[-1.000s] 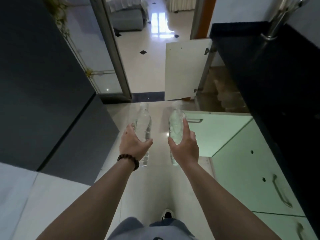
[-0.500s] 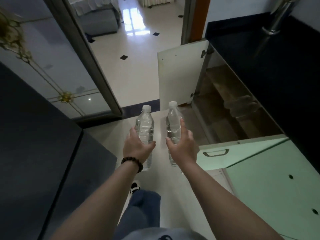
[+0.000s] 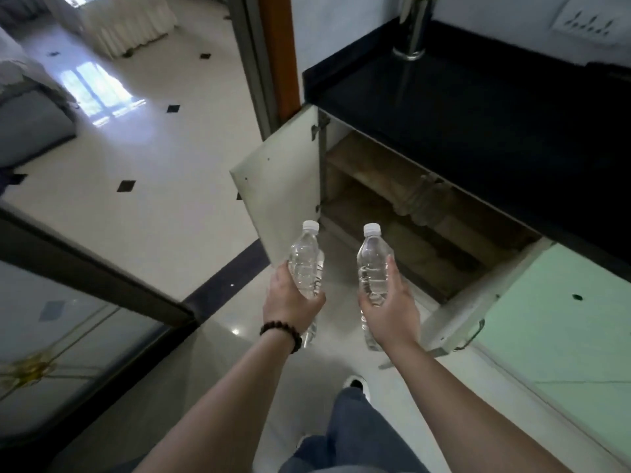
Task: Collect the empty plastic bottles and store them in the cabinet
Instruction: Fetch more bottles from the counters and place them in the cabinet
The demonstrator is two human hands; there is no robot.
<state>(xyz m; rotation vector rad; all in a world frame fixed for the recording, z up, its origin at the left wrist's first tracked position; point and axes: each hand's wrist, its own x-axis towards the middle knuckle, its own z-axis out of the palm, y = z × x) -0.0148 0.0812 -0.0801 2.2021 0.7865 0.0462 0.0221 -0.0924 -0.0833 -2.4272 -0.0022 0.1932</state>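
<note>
I hold two clear plastic bottles with white caps, both upright in front of me. My left hand (image 3: 290,302), with a dark bead bracelet on its wrist, grips the left bottle (image 3: 305,261) around its lower half. My right hand (image 3: 389,310) grips the right bottle (image 3: 373,264) the same way. Just beyond the bottles stands the open cabinet (image 3: 403,213) under a black counter. Its brown inner shelves show, with some clear bottles lying dimly on the upper shelf. Both cabinet doors are swung open.
The far door (image 3: 283,186) stands open to the left of the opening, the near door (image 3: 478,295) with a handle juts out by my right hand. Pale green cabinet fronts (image 3: 566,322) run on the right. A dark glass door frame (image 3: 92,274) is at left. A steel tap (image 3: 413,29) stands on the counter.
I have stepped closer to the open cabinet with both bottles held out. The cabinet opening now looks larger and lies right behind the bottles.
</note>
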